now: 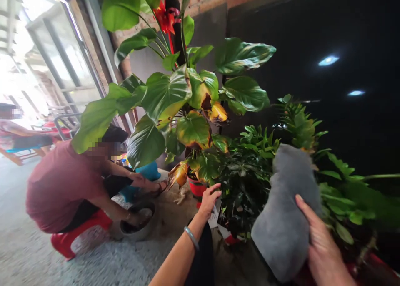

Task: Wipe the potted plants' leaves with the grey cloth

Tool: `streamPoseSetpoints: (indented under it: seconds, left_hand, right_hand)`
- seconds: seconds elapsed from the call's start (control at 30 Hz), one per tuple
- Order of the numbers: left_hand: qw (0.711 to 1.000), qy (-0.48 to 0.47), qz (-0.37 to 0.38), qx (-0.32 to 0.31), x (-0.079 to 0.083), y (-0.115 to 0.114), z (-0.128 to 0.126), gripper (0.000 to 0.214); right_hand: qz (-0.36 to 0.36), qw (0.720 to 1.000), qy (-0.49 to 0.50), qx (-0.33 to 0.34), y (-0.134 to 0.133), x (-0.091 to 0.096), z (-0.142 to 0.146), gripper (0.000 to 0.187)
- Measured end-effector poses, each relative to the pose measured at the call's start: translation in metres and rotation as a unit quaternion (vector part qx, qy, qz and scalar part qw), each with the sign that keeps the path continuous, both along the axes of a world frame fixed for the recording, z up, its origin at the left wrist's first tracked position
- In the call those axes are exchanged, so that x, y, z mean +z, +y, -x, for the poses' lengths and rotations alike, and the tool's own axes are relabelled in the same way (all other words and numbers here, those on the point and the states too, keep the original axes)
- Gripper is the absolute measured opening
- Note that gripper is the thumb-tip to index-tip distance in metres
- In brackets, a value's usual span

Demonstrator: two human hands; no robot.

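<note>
On the right, my right hand (321, 240) grips a soft grey cloth (287, 211) with a plush surface, thumb on its near face and the other fingers hidden behind. My left hand (210, 200) reaches forward in the middle with its fingers apart and nothing held. It is close to the leaves of a bushy dark plant (242, 190) and in front of a red pot (196, 186). From that pot rises a tall, large-leaved plant (168, 90), some lower leaves yellow and brown at the edges.
On the left a person (68, 181) in a reddish shirt sits on a red stool (83, 232), one hand in a bucket (142, 232). A blue container (148, 171) stands behind. More plants (300, 129) line the dark wall (312, 31). Another person sits far left.
</note>
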State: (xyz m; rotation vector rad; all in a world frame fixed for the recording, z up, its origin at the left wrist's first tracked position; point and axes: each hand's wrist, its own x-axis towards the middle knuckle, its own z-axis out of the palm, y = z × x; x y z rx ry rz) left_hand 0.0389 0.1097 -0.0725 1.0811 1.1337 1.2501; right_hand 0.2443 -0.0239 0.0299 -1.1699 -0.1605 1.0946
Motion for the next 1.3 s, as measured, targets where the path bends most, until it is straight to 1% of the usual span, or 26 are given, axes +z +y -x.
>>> streamPoseSetpoints:
  seconds: [0.03, 0.13, 0.17, 0.2, 0.23, 0.27, 0.33, 0.4, 0.43, 0.47, 0.5, 0.53, 0.6, 0.7, 0.73, 0.77, 0.8, 0.83, 0.9, 0.93, 1.0, 1.07, 1.1, 1.17, 1.23, 1.3]
  left_hand:
    - [1.0, -0.006, 0.002, 0.004, -0.002, 0.003, -0.001, 0.036]
    - [0.998, -0.041, 0.047, 0.007, -0.011, 0.007, -0.001, 0.038]
    - [0.995, -0.067, 0.069, -0.002, -0.014, 0.006, 0.001, 0.038]
    - [0.991, -0.099, 0.089, -0.016, -0.018, 0.005, 0.002, 0.04]
    - [0.985, -0.134, 0.104, -0.03, -0.021, 0.003, 0.004, 0.041]
    - [0.978, -0.168, 0.114, -0.041, -0.024, 0.001, 0.006, 0.042]
    - [0.966, -0.222, 0.123, -0.054, -0.027, -0.002, 0.008, 0.043]
    - [0.956, -0.257, 0.128, -0.052, -0.028, -0.005, 0.009, 0.043]
    - [0.953, -0.27, 0.13, -0.051, -0.029, -0.006, 0.009, 0.043]
    - [0.949, -0.281, 0.13, -0.051, -0.029, -0.007, 0.009, 0.042]
    - [0.947, -0.289, 0.129, -0.053, -0.029, -0.007, 0.009, 0.041]
    - [0.945, -0.295, 0.129, -0.056, -0.03, -0.008, 0.009, 0.04]
    - [0.942, -0.3, 0.131, -0.065, -0.032, -0.007, 0.008, 0.039]
    - [0.939, -0.301, 0.14, -0.088, -0.036, -0.006, 0.009, 0.037]
    - [0.939, -0.301, 0.139, -0.097, -0.037, -0.005, 0.01, 0.036]
    - [0.938, -0.3, 0.138, -0.105, -0.037, -0.004, 0.01, 0.034]
    - [0.938, -0.3, 0.136, -0.112, -0.038, -0.003, 0.01, 0.032]
    - [0.937, -0.302, 0.135, -0.115, -0.037, -0.002, 0.01, 0.03]
    - [0.936, -0.306, 0.133, -0.111, -0.037, -0.002, 0.009, 0.029]
    - [0.936, -0.309, 0.133, -0.104, -0.036, -0.002, 0.009, 0.029]
    - [0.936, -0.315, 0.132, -0.085, -0.036, -0.004, 0.007, 0.031]
    - [0.937, -0.317, 0.128, -0.076, -0.036, -0.005, 0.006, 0.035]
    - [0.938, -0.315, 0.125, -0.076, -0.036, -0.005, 0.006, 0.037]
    - [0.941, -0.307, 0.122, -0.079, -0.037, -0.005, 0.006, 0.038]
    - [0.942, -0.301, 0.123, -0.078, -0.038, -0.003, 0.006, 0.033]
    - [0.941, -0.304, 0.125, -0.083, -0.04, -0.001, 0.006, 0.029]
  right_hand:
    - [0.002, 1.0, 0.006, 0.028, 0.0, -0.009, 0.005, 0.073]
    - [0.011, 0.995, -0.02, 0.1, -0.016, -0.05, 0.013, 0.073]
    - [0.017, 0.994, -0.033, 0.102, -0.024, -0.061, 0.012, 0.072]
    - [0.033, 0.995, -0.038, 0.091, -0.031, -0.066, 0.01, 0.072]
    - [0.051, 0.995, -0.039, 0.076, -0.037, -0.065, 0.007, 0.072]
    - [0.071, 0.995, -0.037, 0.057, -0.04, -0.057, 0.004, 0.071]
    - [0.083, 0.996, -0.026, 0.015, -0.038, -0.03, -0.003, 0.068]
    - [0.033, 0.999, -0.021, -0.024, -0.026, 0.002, -0.005, 0.061]
    - [0.0, 0.999, -0.015, -0.042, -0.017, 0.014, -0.004, 0.056]
    - [-0.028, 0.998, -0.002, -0.053, -0.008, 0.02, -0.003, 0.049]
    - [-0.044, 0.997, 0.016, -0.054, 0.0, 0.02, 0.0, 0.041]
    - [-0.042, 0.998, 0.036, -0.039, 0.006, 0.014, 0.003, 0.034]
    - [-0.014, 0.998, 0.056, 0.027, 0.009, -0.014, 0.01, 0.024]
    - [0.024, 0.993, 0.031, 0.115, -0.009, -0.065, 0.019, 0.025]
    - [0.027, 0.991, 0.021, 0.126, -0.019, -0.075, 0.02, 0.026]
    - [0.03, 0.991, 0.014, 0.128, -0.028, -0.08, 0.02, 0.028]
    - [0.037, 0.992, 0.012, 0.122, -0.035, -0.079, 0.02, 0.03]
    - [0.048, 0.993, 0.012, 0.111, -0.04, -0.073, 0.018, 0.033]
    - [0.064, 0.995, 0.012, 0.081, -0.041, -0.047, 0.014, 0.039]
    - [0.061, 0.996, 0.016, 0.062, -0.037, -0.031, 0.012, 0.041]
    - [0.024, 0.999, 0.036, 0.026, -0.022, 0.0, 0.012, 0.042]
    - [-0.016, 0.997, 0.075, 0.002, -0.006, 0.019, 0.016, 0.04]
    - [-0.021, 0.995, 0.097, -0.002, 0.001, 0.022, 0.019, 0.039]
    - [0.001, 0.992, 0.129, 0.019, 0.005, 0.013, 0.028, 0.04]
    - [0.041, 0.988, 0.13, 0.076, -0.002, -0.009, 0.039, 0.044]
    - [0.069, 0.98, 0.101, 0.154, -0.015, -0.031, 0.05, 0.055]
